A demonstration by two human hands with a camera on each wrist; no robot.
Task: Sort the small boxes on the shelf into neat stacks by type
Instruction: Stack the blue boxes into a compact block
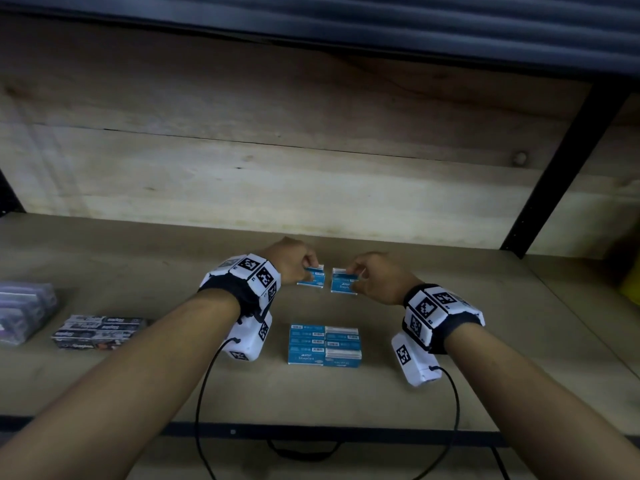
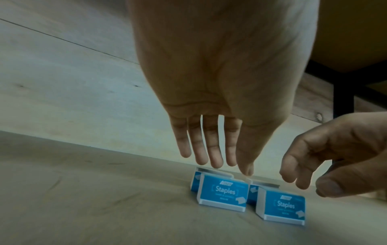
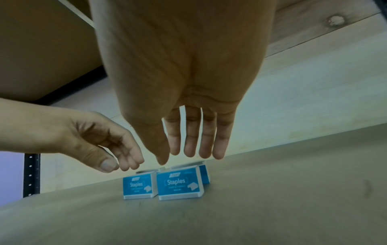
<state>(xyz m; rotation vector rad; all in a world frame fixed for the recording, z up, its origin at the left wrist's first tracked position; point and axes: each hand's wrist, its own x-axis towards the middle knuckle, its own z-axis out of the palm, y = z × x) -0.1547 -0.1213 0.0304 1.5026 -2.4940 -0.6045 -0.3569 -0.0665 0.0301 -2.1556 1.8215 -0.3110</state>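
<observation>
Several small blue "Staples" boxes stand on edge in two little groups at the back middle of the shelf, the left group (image 1: 311, 277) (image 2: 222, 194) and the right group (image 1: 343, 284) (image 3: 180, 184). My left hand (image 1: 308, 268) (image 2: 228, 165) hovers just over the left group with fingers pointing down and nothing held. Over the right group my right hand (image 1: 353, 275) (image 3: 180, 157) hangs the same way, fingertips just above the box tops. A neat stack of blue boxes (image 1: 324, 344) lies nearer me. A stack of dark staples boxes (image 1: 100, 332) sits at the left.
A purplish wrapped pack (image 1: 24, 311) lies at the far left of the wooden shelf (image 1: 450, 393). A black metal upright (image 1: 561, 168) rises at the back right, with something yellow (image 1: 630, 282) beyond it. The wrist cameras' cables (image 1: 204, 393) hang over the front edge.
</observation>
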